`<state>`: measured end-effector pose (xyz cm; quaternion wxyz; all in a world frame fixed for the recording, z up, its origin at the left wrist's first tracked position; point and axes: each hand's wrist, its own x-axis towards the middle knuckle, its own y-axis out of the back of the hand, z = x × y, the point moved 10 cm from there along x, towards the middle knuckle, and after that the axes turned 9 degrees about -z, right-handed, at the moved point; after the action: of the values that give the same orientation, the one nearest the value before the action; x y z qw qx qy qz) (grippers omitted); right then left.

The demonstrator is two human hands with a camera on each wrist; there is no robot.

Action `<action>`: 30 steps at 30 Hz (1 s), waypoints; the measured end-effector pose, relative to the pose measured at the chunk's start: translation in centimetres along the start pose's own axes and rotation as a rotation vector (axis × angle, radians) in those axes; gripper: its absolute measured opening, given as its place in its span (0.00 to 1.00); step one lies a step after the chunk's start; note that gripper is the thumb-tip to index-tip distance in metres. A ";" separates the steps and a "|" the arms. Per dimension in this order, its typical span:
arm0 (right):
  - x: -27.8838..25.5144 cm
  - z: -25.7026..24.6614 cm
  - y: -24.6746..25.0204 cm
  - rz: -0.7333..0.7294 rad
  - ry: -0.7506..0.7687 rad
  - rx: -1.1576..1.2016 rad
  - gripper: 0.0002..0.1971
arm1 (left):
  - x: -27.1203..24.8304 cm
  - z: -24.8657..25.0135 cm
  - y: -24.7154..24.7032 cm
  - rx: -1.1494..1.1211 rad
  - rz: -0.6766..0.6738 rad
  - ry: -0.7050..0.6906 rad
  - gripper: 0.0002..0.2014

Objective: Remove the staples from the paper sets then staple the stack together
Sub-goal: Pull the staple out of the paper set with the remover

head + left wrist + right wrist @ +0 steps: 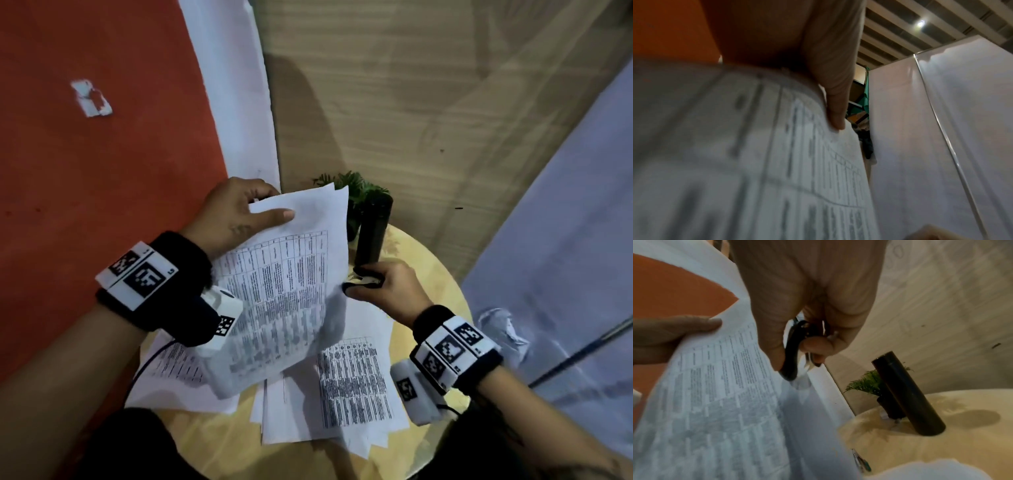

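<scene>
My left hand (pixel 236 212) holds a set of printed sheets (pixel 284 284) tilted up above the table, thumb (pixel 274 216) on top of the front page, fingers behind. Seen from the left wrist, the thumb (pixel 835 104) presses the paper set (pixel 756 162). My right hand (pixel 380 286) grips a black staple remover (pixel 363 279) at the set's right edge. The right wrist view shows the staple remover (pixel 793 356) pinched between thumb and fingers, its metal claws by the paper set (pixel 725 394). More printed sheets (pixel 349 387) lie loose on the table.
A round light wooden table (pixel 442 291) carries a black cylinder (pixel 373 233) and a small green plant (pixel 356 192) at its far side. A pen-like object (pixel 861 460) lies near the papers. Orange floor lies to the left, white partitions to the right.
</scene>
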<state>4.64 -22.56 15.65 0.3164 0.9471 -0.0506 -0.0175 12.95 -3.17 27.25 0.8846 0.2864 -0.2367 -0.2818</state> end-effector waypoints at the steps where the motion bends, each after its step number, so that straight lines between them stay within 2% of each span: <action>1: 0.0 0.0 -0.4 -0.022 0.016 0.052 0.16 | 0.0 -0.4 -0.1 0.017 -0.020 0.015 0.15; 3: -0.2 -0.4 -0.6 -0.058 0.042 0.295 0.14 | 0.1 -0.9 -0.2 0.037 -0.064 0.029 0.19; 6: -0.2 -0.7 -0.1 -0.058 0.036 0.597 0.17 | 0.5 -0.7 -0.2 0.047 -0.112 0.012 0.22; 9: 0.2 -1.4 -0.2 -0.128 0.042 0.690 0.19 | 1.0 -0.3 -0.4 0.040 -0.138 -0.049 0.29; 13: 0.5 -3.3 -1.8 -0.309 0.096 0.708 0.31 | 1.3 -0.1 -1.0 -0.037 -0.200 -0.073 0.31; 14: 0.4 -3.7 -2.0 -0.332 0.104 0.721 0.31 | 1.4 -0.2 -1.0 -0.053 -0.206 -0.066 0.31; 17: 0.4 -4.4 -1.4 -0.321 0.132 0.833 0.22 | 1.5 -1.3 -0.7 -0.087 -0.202 -0.016 0.24; 20: 0.5 -3.7 0.3 -0.247 0.155 0.930 0.26 | 1.3 -2.3 0.4 -0.098 -0.161 0.035 0.10; 23: 0.5 -3.3 0.7 -0.249 0.146 0.928 0.34 | 1.1 -2.1 0.8 -0.093 -0.163 0.021 0.05; 25: 0.4 -3.7 0.1 -0.292 0.127 0.837 0.30 | 1.2 -1.6 0.6 -0.041 -0.187 -0.004 0.12; 26: 0.4 -4.3 -0.4 -0.322 0.127 0.766 0.28 | 1.4 -1.6 0.4 -0.051 -0.204 -0.006 0.12; 27: 0.5 -5.0 -0.9 -0.359 0.141 0.693 0.25 | 1.3 -1.1 0.1 -0.076 -0.230 -0.013 0.05; 29: 0.6 -6.1 -1.8 -0.420 0.163 0.601 0.20 | 1.2 -0.3 -0.2 -0.108 -0.266 -0.021 0.11; 30: 0.6 -6.5 -2.1 -0.432 0.166 0.588 0.19 | 1.2 -0.1 -0.3 -0.141 -0.281 -0.025 0.09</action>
<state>5.85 -17.09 19.60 0.0230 0.9845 0.1734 0.0082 13.78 -4.13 27.27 0.8514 0.2502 -0.1848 -0.4222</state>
